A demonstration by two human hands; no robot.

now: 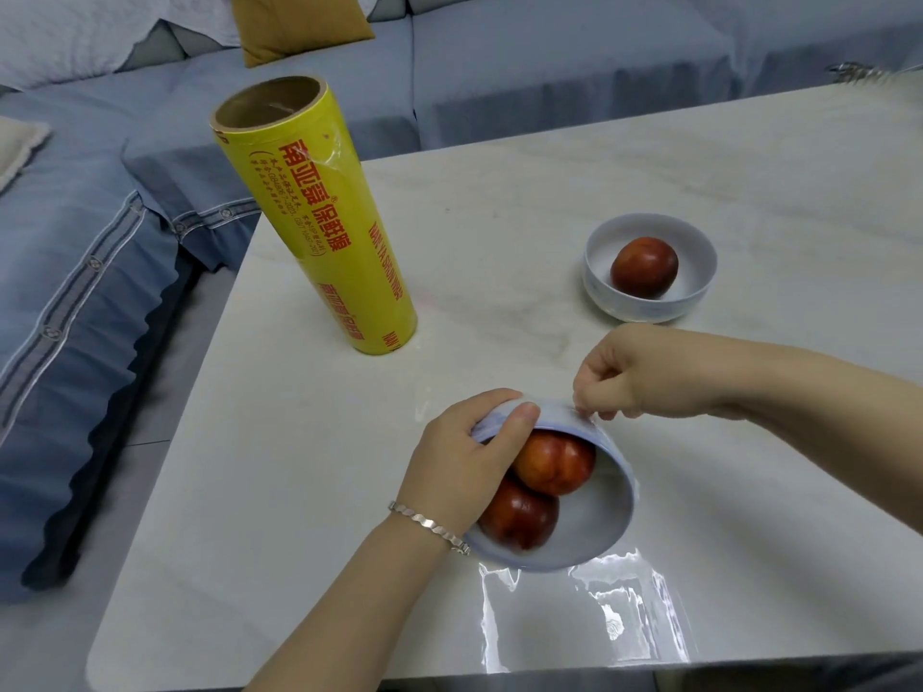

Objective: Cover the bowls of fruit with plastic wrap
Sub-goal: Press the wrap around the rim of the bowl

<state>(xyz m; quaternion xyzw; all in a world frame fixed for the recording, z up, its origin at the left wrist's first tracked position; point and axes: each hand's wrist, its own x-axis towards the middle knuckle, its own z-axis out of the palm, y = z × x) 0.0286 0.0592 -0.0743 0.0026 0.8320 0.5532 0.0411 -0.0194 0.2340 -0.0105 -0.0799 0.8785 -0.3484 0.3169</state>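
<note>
A white bowl [594,521] near the table's front edge is tipped toward me and holds two red fruits [552,464]. My left hand [464,462] grips its left rim, thumb over the edge. My right hand [644,372] pinches clear plastic wrap [624,606] at the bowl's far rim; the loose sheet lies shiny on the table in front of the bowl. A second white bowl [699,252] with one red fruit [644,267] stands uncovered farther back on the right. The yellow roll of wrap [319,217] stands upright at the table's left.
The white marble table [499,232] has its left edge close to a blue sofa [90,272] with cushions. A mustard cushion [299,22] lies at the back. A metallic object [859,72] shows at the far right edge.
</note>
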